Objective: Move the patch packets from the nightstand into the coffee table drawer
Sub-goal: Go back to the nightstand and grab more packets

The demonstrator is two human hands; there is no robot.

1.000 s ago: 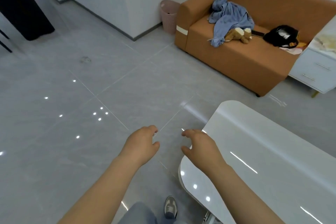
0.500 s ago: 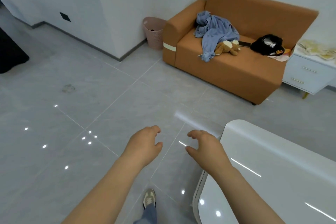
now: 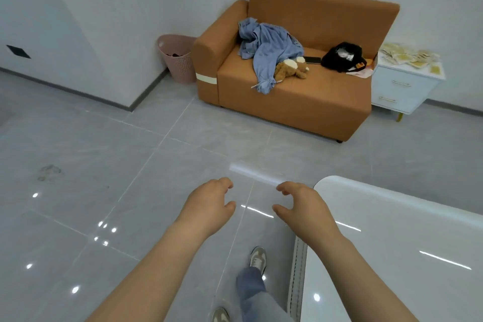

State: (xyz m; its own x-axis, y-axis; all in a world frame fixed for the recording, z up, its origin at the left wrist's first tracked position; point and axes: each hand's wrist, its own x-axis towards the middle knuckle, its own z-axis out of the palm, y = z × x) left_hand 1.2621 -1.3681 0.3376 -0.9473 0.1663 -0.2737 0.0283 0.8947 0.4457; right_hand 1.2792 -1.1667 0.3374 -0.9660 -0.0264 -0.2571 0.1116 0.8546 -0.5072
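The patch packets (image 3: 410, 56) lay scattered on top of the white nightstand (image 3: 402, 89) at the far right, just beside the orange sofa (image 3: 300, 102) and well apart from both hands. The left hand (image 3: 209, 206) and right hand (image 3: 300, 206) hung side by side in the near centre over the grey floor, a gap between them. Each had loosely curled fingers, holding and touching nothing. The glossy white coffee table (image 3: 392, 243) stood at the near right, just beside the right hand.
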